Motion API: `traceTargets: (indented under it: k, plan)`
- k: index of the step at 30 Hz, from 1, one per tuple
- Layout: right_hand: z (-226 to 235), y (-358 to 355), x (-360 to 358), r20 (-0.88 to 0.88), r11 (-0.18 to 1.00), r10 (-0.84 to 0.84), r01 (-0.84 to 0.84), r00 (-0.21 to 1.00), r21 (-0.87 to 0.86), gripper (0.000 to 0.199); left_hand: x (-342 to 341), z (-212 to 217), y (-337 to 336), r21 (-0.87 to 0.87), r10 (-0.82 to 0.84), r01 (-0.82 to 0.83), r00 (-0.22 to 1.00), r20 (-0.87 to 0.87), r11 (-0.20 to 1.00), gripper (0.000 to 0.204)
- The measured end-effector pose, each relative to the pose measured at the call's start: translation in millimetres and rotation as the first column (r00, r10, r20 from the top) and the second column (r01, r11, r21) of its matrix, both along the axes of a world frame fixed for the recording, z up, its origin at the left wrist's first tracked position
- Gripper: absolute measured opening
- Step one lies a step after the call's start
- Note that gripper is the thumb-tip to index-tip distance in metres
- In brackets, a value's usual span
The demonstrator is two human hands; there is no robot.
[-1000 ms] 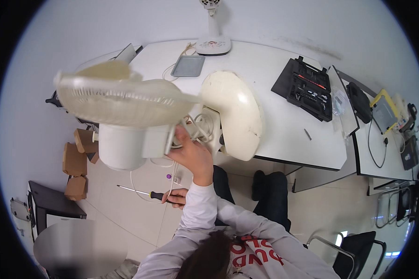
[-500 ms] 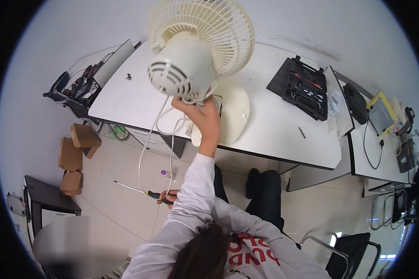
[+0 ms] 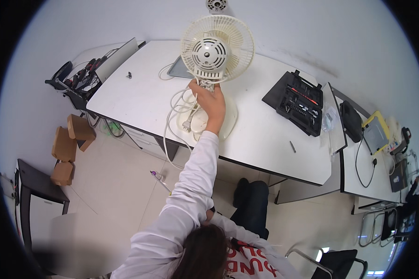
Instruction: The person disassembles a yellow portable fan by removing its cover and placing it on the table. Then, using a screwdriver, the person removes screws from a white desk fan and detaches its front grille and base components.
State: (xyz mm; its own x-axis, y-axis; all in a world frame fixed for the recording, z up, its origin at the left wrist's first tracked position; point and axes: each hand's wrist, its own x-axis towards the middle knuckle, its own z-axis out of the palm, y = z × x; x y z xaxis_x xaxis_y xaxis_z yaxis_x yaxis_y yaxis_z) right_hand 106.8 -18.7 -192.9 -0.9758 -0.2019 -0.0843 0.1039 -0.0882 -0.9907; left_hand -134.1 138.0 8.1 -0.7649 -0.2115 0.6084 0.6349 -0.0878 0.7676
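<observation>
My left hand (image 3: 209,102) is wrapped round the neck of a cream desk fan (image 3: 210,53), just below its motor housing and wire cage. Loops of the fan's white cord (image 3: 166,135) are bunched by the fingers and hang past the table's front edge. A plug (image 3: 187,124) lies against the fan's pale base (image 3: 230,123), which is on the white table. Beneath the left sleeve, my right hand (image 3: 209,215) is mostly hidden. The thin shaft of a screwdriver (image 3: 163,184) sticks out from under that sleeve; its handle and the fingers are covered.
An open black tool case (image 3: 302,104) lies on the table's right side, with a small dark rod (image 3: 292,146) nearer the front. A grey flat panel (image 3: 179,69) lies behind the fan. Cardboard boxes (image 3: 63,144) stand on the floor at left; a black chair (image 3: 342,262) is at lower right.
The fan has moved down and away from me, its motor back now facing me more squarely. My right hand and the screwdriver have drawn in under my left arm.
</observation>
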Motion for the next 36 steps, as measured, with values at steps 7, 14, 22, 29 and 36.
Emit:
traceTargets:
  k: [7,14,22,29,36]
  plan:
    - [-5.5,32.4,88.6,0.216,0.931,-0.043,0.117,0.975,-0.346,0.043,-1.8,-4.2,12.4,-0.080,0.033,-0.028,0.998,0.062,0.996,0.054]
    - [50.7,91.9,146.9,0.355,0.932,-0.054,0.175,0.933,-0.318,0.043,3.3,5.4,26.2,-0.081,0.139,-0.131,0.985,0.099,0.988,0.061]
    - [113.8,142.4,169.6,0.237,0.926,-0.075,0.156,0.969,-0.343,0.042,10.3,-1.0,32.2,-0.092,-0.282,0.325,0.905,0.317,0.941,0.092]
    - [159.7,154.4,164.1,-0.071,0.894,-0.321,0.277,0.944,-0.353,0.059,-4.3,4.4,-37.7,-0.476,-0.638,0.661,0.732,0.240,0.580,0.097]
    - [155.1,155.2,54.0,-0.075,0.661,-0.750,0.740,0.657,-0.126,0.030,-14.5,2.3,-71.1,-0.753,-0.584,0.482,0.795,0.162,0.448,0.087]
